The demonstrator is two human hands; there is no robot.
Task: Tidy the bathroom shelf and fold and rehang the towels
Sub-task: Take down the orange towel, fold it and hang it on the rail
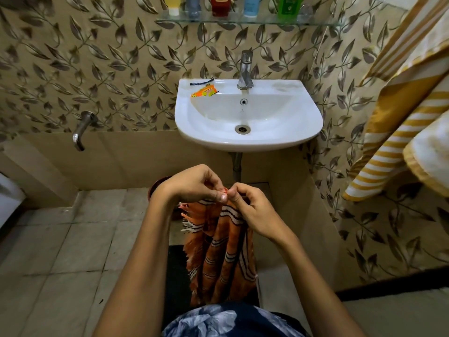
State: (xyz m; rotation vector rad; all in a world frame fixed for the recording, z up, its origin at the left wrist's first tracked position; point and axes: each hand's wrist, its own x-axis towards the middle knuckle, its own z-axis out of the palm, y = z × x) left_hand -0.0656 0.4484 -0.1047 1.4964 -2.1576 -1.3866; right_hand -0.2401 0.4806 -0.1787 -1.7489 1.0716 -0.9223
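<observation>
Before the sink (250,139), our left hand (194,183) and right hand (252,210) pinch one towel (218,254) corner; a loosened pinch would drop it floorward.

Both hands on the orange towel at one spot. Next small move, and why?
Probably draw the hands apart along the top edge to spread the orange striped towel flat before folding. The left hand and right hand pinch it side by side at the top, so the cloth hangs bunched in vertical folds below them, its fringe to the left. It cannot be folded neatly like that.
</observation>
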